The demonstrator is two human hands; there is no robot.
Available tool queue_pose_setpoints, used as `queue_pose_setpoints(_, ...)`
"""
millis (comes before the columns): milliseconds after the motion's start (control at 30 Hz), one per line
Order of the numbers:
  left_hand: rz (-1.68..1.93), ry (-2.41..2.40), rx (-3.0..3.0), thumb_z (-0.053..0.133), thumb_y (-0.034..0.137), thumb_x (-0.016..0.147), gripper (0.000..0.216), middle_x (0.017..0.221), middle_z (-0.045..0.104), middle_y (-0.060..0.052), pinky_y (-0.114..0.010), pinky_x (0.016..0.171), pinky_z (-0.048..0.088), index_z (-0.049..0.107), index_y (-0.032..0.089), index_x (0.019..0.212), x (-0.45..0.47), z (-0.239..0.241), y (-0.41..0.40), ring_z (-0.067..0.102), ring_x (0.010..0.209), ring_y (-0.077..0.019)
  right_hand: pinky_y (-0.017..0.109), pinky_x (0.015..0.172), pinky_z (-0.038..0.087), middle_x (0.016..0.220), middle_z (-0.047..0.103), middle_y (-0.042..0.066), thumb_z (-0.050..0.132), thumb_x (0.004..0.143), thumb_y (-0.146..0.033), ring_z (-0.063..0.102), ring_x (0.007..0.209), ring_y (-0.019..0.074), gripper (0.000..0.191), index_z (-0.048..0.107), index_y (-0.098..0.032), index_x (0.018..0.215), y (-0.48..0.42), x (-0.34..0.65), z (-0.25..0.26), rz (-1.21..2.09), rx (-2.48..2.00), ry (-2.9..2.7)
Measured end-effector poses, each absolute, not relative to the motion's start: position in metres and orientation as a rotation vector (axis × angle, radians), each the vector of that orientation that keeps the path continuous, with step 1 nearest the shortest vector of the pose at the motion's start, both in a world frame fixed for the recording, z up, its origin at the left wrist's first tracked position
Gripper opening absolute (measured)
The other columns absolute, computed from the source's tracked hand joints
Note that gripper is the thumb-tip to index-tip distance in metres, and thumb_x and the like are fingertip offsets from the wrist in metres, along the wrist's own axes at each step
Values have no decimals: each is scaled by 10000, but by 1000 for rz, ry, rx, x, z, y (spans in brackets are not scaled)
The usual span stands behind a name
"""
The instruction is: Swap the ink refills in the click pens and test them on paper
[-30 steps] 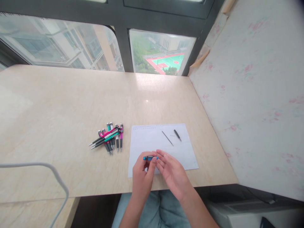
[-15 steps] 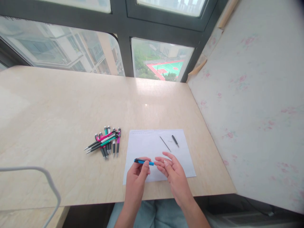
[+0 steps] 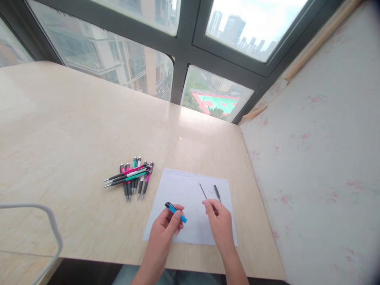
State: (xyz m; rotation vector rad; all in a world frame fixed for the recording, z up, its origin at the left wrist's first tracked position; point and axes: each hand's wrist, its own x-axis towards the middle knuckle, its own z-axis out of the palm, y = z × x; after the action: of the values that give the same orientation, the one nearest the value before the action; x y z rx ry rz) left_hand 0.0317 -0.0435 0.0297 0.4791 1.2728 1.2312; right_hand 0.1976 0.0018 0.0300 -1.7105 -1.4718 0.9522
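Observation:
My left hand is closed around the blue pen barrel, which has a black clip end and tilts down to the right above the paper. My right hand has its fingers curled, thumb and forefinger together at the lower end of a thin dark ink refill. Whether they grip it is hidden. Just beyond that hand, a black pen grip section and a small pale spring lie on the white sheet of paper.
A pile of pens in pink, green, white and purple lies left of the paper. A white cable curves over the near left of the table. Windows line the back, and a flowered wall borders the right.
My right hand has moved away from the blue barrel to the refill, and its spread fingers have closed. The blue barrel now tilts more downward. The camera view has shifted and rotated.

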Motion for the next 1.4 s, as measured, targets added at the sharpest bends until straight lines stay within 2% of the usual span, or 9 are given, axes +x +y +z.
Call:
queue_pose_setpoints(133,1257,1258,419,717,513,740,445,762,610,-33,-258,587,414,682,153,999,32,34,-43,515,627,-139,278,586,433,632,619,9,505,911,-459,569,575,173,317,654,-180,903,12,194,27,849,-1758,-1555)
queue_pose_setpoints(333,1258,1264,436,729,515,722,441,741,618,-36,-260,585,427,687,152,968,32,36,-42,523,624,-140,284,599,440,706,681,35,529,903,-429,616,589,177,250,611,-203,835,28,186,22,769,-1732,-1756)
queue_pose_setpoints(467,1245,1262,475,715,522,734,429,747,635,-44,-256,575,423,689,154,954,31,33,-42,530,625,-142,281,612,419,682,681,18,537,907,-407,612,606,172,256,623,-212,764,35,180,24,601,-1745,-1911)
queue_pose_setpoints(633,1218,1253,480,714,522,735,430,760,644,-44,-269,606,441,691,161,967,30,33,-43,545,639,-150,286,628,397,706,690,23,511,921,-346,621,647,183,230,642,-210,789,42,176,19,423,-1809,-2006)
queue_pose_setpoints(1000,1216,1256,476,715,506,741,409,777,647,-52,-266,596,436,688,154,947,27,33,-42,556,652,-152,306,691,428,793,714,54,476,878,-245,651,744,208,237,680,-190,984,40,180,18,421,-1852,-2089)
queue_pose_setpoints(1400,1236,1246,476,710,496,748,391,766,636,-36,-270,629,427,685,160,946,27,39,-43,543,656,-146,298,675,429,820,723,58,466,861,-204,648,722,201,274,685,-192,1025,36,180,25,399,-1899,-2129)
